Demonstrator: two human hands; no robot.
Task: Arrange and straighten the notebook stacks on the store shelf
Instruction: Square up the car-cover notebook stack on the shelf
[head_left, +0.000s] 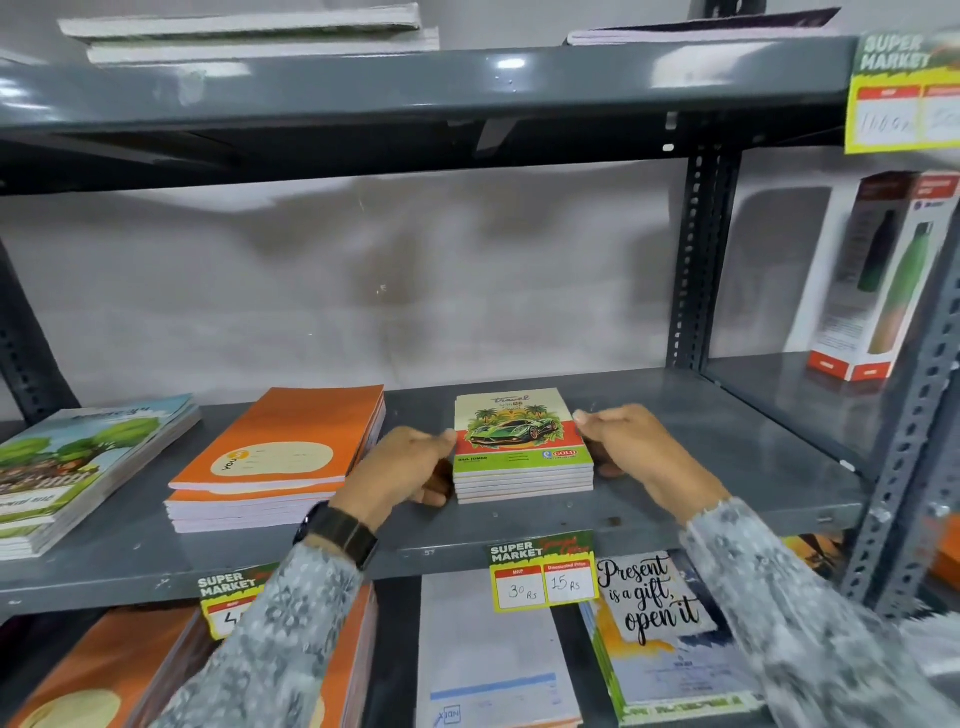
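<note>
- Notebooks with a car cover formed a small stack (523, 457) lying mid-shelf on the grey shelf (701, 467), well apart from the orange stack (275, 457).
- Left hand (410, 467) pressed the stack's left edge, fingers curled against it; right hand (628, 441) cupped the right edge, fingers closed on the side.
- Thin, light, floppy books probably slide easily on each other; squeezing both side edges together looked the best hold.

Boxed green bottle (878, 280) at right, yellow price tag (543, 574) on shelf edge
</note>
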